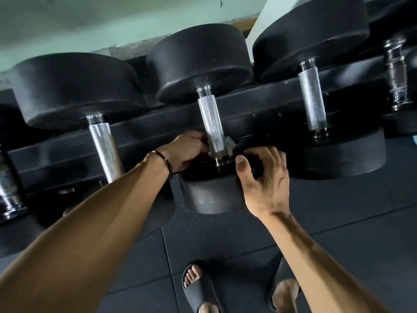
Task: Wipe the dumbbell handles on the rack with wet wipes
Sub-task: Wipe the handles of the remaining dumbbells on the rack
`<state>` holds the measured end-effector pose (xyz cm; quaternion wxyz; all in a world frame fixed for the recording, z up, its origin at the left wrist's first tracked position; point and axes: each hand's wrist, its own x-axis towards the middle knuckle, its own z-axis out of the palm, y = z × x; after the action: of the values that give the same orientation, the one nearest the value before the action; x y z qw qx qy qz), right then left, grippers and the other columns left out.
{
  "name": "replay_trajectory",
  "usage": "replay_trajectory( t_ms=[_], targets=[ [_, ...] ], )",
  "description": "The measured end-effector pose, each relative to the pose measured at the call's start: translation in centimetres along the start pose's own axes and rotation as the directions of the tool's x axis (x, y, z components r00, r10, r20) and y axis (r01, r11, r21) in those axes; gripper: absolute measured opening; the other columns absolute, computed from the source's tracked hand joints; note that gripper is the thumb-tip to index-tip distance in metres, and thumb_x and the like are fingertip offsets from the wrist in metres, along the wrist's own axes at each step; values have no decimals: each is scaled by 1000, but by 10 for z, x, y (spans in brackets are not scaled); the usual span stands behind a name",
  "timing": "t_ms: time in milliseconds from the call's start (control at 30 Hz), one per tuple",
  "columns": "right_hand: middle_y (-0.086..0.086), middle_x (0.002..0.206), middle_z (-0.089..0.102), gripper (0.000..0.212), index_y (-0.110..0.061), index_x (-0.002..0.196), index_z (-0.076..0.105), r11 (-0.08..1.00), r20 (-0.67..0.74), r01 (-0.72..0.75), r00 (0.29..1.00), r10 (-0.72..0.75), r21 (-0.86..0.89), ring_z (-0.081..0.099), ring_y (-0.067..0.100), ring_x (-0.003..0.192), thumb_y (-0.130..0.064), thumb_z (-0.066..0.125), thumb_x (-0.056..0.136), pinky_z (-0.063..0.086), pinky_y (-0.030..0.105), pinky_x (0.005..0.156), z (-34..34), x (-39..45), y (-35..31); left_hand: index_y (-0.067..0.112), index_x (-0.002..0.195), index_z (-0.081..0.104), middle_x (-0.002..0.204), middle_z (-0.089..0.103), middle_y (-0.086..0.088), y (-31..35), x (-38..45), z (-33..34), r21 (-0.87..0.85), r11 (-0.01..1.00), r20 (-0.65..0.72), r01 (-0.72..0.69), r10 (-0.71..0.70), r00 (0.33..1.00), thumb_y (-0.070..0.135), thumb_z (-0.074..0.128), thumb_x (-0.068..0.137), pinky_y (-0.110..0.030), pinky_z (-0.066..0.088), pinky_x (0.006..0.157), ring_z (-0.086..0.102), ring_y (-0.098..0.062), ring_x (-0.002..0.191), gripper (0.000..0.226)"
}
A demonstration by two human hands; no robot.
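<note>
Three big black dumbbells lie across a black rack, each with a knurled silver handle. My left hand grips a white wet wipe wrapped behind the lower end of the middle handle. My right hand rests with spread fingers on the near head of that same dumbbell, thumb up by the wipe. The left handle and the right handle stand untouched on either side.
Smaller chrome dumbbells sit at the far left and far right of the rack. Dark rubber floor tiles lie below. My feet in black slide sandals stand close under the rack. A pale green wall runs behind.
</note>
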<state>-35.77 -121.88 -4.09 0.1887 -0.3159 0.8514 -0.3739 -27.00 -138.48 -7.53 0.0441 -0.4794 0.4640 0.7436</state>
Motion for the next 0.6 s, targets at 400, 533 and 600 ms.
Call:
replay_trajectory(
  t_ms=[400, 533, 600],
  targets=[
    [1, 100, 63, 50, -18, 91, 67, 1000, 20, 22, 1000, -22, 10, 49, 22, 102, -60, 42, 81, 46, 44, 86, -3, 0, -2, 28, 84, 75, 86, 73, 3, -1, -46, 5, 296, 950, -356, -96, 204, 912, -1, 60, 91, -29, 59, 72, 68, -12, 79, 34],
    [5, 98, 64, 43, -17, 98, 69, 994, 39, 102, 994, -101, -41, 55, 28, 97, -49, 43, 85, 45, 47, 88, -5, 0, -7, 9, 100, 75, 91, 75, -5, 11, -84, 7, 269, 940, -428, -209, 311, 849, -5, 61, 90, -18, 57, 65, 70, -2, 77, 22],
    [7, 95, 64, 31, -13, 102, 67, 957, 23, 262, 965, -261, -123, 57, 30, 90, -32, 48, 87, 46, 51, 90, -7, -1, -16, 10, 100, 75, 93, 76, -5, 16, -105, 13, 159, 962, -442, -224, 272, 855, -1, 63, 91, -20, 59, 67, 74, -12, 84, 18]
  ],
)
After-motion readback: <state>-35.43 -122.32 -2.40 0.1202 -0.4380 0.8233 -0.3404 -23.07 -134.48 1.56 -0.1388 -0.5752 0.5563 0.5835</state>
